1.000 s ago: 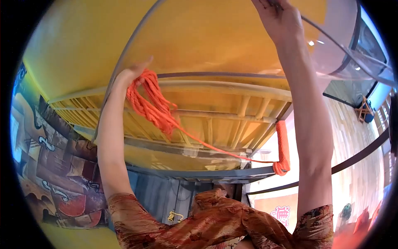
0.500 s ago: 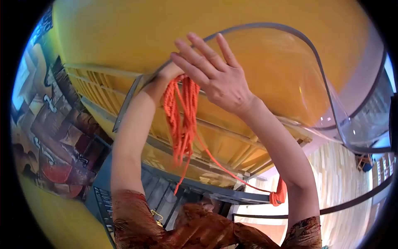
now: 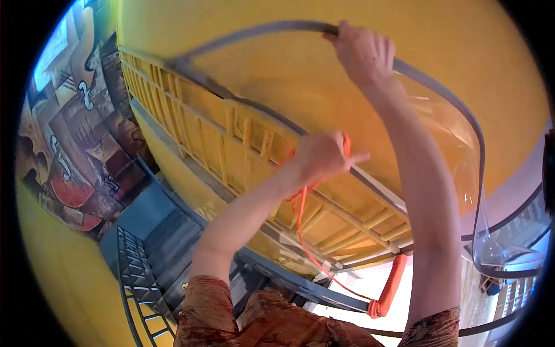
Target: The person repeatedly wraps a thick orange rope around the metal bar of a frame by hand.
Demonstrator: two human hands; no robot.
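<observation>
My left hand (image 3: 319, 155) is closed around a bundle of orange rope (image 3: 347, 144), one finger sticking out to the right. Most of the bundle is hidden behind that hand. From it a single strand runs down to an orange rope-wrapped post (image 3: 395, 277) with a coil at its lower end. Higher up, my right hand (image 3: 365, 55) grips the grey edging of a clear plastic sheet (image 3: 444, 98), its fingers curled over the band. The sheet's edging arches across in front of the yellow wall.
A yellow wooden railing (image 3: 222, 153) runs diagonally along the yellow wall (image 3: 243, 11). Below left are dark stairs (image 3: 167, 243) with a black metal railing (image 3: 136, 289). A painted mural (image 3: 75, 150) covers the left wall. A blue-grey beam (image 3: 277, 269) crosses beneath my arms.
My right hand, spread open before, has moved up and right and taken hold of the sheet's edging. My left hand has moved right and down with the orange rope. The view has shifted.
</observation>
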